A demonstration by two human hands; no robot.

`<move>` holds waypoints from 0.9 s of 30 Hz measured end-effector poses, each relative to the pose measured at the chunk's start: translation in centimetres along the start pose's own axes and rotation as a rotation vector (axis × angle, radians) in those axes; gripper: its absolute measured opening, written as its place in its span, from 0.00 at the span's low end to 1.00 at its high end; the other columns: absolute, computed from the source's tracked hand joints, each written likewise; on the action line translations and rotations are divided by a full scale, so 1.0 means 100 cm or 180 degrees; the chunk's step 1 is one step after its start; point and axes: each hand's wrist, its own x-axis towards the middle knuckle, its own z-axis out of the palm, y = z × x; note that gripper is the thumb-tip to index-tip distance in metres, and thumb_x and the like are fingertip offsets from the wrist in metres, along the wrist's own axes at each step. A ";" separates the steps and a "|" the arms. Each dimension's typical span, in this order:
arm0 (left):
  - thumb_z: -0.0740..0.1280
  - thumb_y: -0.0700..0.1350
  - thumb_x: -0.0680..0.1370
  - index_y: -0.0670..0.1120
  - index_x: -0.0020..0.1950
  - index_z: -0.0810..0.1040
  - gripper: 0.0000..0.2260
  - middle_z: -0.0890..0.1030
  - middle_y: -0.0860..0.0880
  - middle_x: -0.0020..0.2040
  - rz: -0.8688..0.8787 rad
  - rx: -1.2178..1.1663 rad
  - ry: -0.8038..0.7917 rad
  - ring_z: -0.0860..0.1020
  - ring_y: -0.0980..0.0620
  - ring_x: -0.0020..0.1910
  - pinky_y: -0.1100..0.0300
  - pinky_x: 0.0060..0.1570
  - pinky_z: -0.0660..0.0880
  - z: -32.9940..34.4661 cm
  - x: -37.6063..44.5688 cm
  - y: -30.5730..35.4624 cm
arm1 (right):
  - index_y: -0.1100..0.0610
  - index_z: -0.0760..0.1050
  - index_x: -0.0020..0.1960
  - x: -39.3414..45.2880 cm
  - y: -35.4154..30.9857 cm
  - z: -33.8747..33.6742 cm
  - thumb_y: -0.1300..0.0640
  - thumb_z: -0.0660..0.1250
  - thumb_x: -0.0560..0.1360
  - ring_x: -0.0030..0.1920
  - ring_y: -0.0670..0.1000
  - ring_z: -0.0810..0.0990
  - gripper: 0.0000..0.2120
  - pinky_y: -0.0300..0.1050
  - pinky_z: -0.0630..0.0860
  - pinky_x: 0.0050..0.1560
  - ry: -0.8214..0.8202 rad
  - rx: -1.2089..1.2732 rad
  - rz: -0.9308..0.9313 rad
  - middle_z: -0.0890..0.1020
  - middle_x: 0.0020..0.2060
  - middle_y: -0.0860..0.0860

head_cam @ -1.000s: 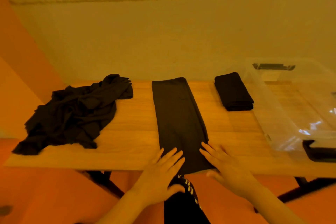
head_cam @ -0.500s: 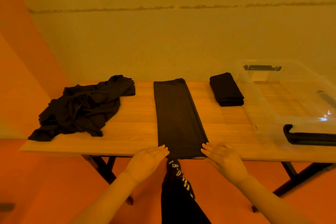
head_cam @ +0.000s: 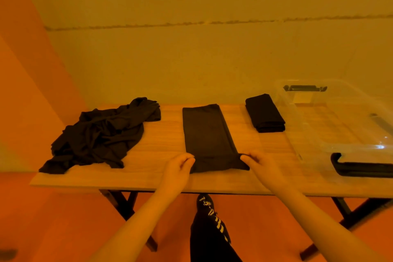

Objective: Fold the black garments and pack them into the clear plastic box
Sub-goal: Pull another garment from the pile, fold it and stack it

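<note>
Hands first, from the head view, the only one I have. My left hand point(head_cam: 180, 165) pinches the near left corner of the garment strip point(head_cam: 207, 134), fingers curled onto the cloth edge. My right hand point(head_cam: 256, 162) pinches the near right corner the same way, and that corner is tugged out into a small point. Both grips sit on the near short edge, one hand at each end of it, so neither hand is the nearer.

The strip's long axis runs straight away from me, from the pinched edge toward the wall. I judge the next fold must carry this near edge forward along that axis onto the far end, both hands travelling together so the sides stay square.

The strip lies mid-table point(head_cam: 148, 181), already folded lengthwise into a narrow band; it looks flat, matte black, with a doubled seam down its right side. It is thin and limp, so I expect it to sag between my hands once lifted.

To its left, apart from it, sits a crumpled pile point(head_cam: 100, 136) of black garments, unfolded. To its right, at the far edge, rests a folded stack point(head_cam: 264, 114), just beside the clear plastic box point(head_cam: 319, 149). The box stands open on the table's right end, with black handles point(head_cam: 361, 169), and I see no garment inside.
</note>
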 end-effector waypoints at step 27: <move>0.60 0.38 0.79 0.53 0.39 0.76 0.14 0.78 0.46 0.39 0.0035 -0.0174 -0.0199 0.77 0.48 0.42 0.54 0.45 0.73 -0.014 0.009 0.013 | 0.56 0.72 0.37 0.001 -0.015 -0.006 0.63 0.59 0.78 0.34 0.37 0.74 0.12 0.29 0.70 0.37 0.0135 0.0630 -0.0048 0.75 0.33 0.46</move>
